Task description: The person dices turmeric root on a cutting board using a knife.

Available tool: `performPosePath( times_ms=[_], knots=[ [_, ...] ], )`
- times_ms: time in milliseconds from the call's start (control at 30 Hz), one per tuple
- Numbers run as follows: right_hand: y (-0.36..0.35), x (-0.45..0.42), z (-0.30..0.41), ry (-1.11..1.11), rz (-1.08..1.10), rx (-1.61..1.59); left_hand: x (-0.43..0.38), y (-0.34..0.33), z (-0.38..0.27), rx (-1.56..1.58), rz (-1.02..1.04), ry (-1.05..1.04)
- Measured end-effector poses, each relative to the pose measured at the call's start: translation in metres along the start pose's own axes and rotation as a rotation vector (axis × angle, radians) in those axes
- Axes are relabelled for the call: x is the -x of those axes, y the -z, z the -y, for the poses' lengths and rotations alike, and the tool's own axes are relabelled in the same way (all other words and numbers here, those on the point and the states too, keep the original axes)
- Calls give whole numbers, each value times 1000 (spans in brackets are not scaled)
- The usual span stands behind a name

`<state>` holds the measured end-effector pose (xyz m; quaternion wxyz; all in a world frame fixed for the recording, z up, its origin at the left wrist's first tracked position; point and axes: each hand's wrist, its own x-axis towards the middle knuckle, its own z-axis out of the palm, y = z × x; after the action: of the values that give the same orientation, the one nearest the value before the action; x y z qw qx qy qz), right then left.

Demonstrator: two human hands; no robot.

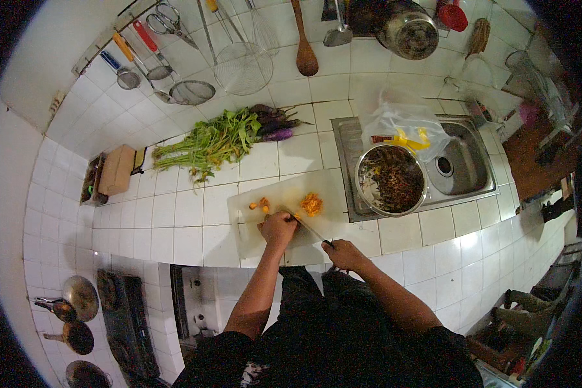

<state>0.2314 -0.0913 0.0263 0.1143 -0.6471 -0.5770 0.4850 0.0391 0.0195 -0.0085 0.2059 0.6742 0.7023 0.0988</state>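
My left hand (277, 228) is curled on the white cutting board (252, 242), its fingers pressed around a piece of orange root that they mostly hide. My right hand (347, 254) grips the black handle of a kitchen knife (313, 229). The blade slants up and left across the board, its tip end right beside my left fingers. Beyond the blade lies a small heap of finely cut orange root (311, 204). A few larger orange root pieces (262, 205) rest on the board's far left part.
Leafy green stalks (218, 140) and purple eggplants (277, 127) lie along the wall. At right, a metal bowl (393, 179) of dark, chopped-looking contents stands on the sink (465, 179) edge, beside a clear plastic bag (402, 121). Strainers, a wooden spoon (306, 58) and scissors (169, 22) hang above.
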Motion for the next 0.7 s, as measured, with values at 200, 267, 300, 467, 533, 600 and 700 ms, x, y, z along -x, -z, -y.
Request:
performPosePath(
  times_ms=[200,267,300,467,533,600,700],
  knots=[
    [-6,18,6,-34,-80,95,2,-6,7,-34,-103,6],
    [-18,16,-7,-42,-108,46,-1,-5,2,-13,1,31],
    [-25,14,-13,-46,-132,-2,0,-8,5,-17,1,39],
    [-22,3,-35,-64,-60,-219,4,-15,2,72,-65,24],
    [-6,7,-23,-132,24,-344,8,-21,10,94,-93,6],
    [7,10,-13,-230,193,-422,10,-26,8,116,-113,-13],
    [12,11,-15,-230,223,-425,13,-27,-1,58,-226,-56]
  ],
)
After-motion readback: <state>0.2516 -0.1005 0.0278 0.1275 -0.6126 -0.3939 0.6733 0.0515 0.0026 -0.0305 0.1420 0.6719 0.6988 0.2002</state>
